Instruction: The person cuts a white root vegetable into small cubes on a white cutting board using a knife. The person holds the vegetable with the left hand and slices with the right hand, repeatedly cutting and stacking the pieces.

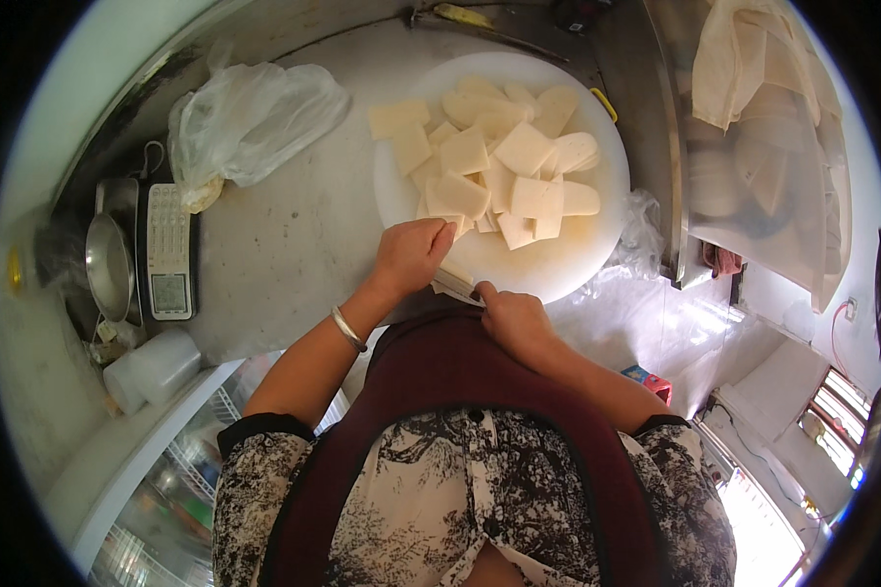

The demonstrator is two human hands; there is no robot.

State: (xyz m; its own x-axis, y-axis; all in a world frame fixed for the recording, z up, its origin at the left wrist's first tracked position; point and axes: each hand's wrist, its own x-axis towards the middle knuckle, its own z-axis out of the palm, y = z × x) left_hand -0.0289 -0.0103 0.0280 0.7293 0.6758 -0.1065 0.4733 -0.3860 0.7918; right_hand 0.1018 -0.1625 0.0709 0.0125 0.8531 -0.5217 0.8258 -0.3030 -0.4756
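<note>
A round white cutting board [558, 268] lies before me, with a heap of pale, smooth slices [464, 152] of food on it, some squared and some rounded. My left hand [412, 255] is curled at the board's near left edge, against the nearest slices. Its fingertips are hidden, so whether it grips a slice does not show. In my right hand [517, 323] is a knife [455, 285], its handle mostly covered by the fingers. The blade points left along the board's near edge, just below my left hand, beside a thin pale piece.
Left on the metal worktop [286, 242] are a plastic bag [260, 121], a digital scale [169, 249], a metal bowl [110, 257] and a plastic roll [154, 367]. Clear plastic [639, 227] lies right of the board. A large translucent container [767, 176] with a cloth [741, 62] over it stands farther right.
</note>
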